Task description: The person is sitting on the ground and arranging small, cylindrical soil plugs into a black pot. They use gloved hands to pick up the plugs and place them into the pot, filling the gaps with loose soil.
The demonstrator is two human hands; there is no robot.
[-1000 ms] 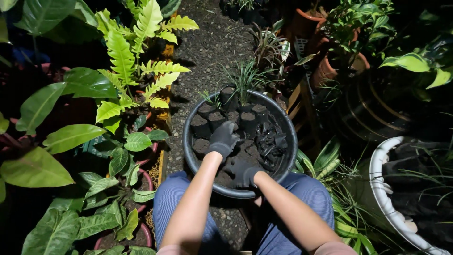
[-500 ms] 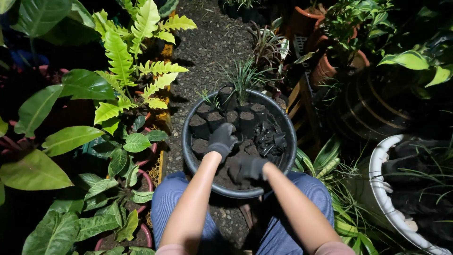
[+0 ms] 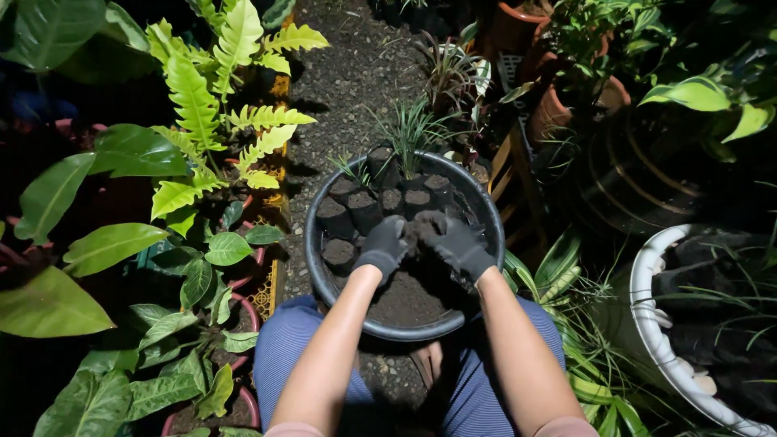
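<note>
So, left hand point(image 3: 382, 247): your gloved fingers curled on a small black bag point(image 3: 421, 235)
Right hand point(image 3: 460, 243): pinching it too — mid-basin point(image 3: 316, 267), soil-filled bags point(image 3: 364, 209) at far rim

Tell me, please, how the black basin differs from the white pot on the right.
The black basin sits between the knees with both gloved hands, left hand and right hand, inside it; the white pot stands off to the right, untouched. The basin holds loose soil and small filled black bags; the pot holds dark material and grassy leaves. The basin shows whole, while the frame cuts off the pot. Both are round and open-topped.
</note>
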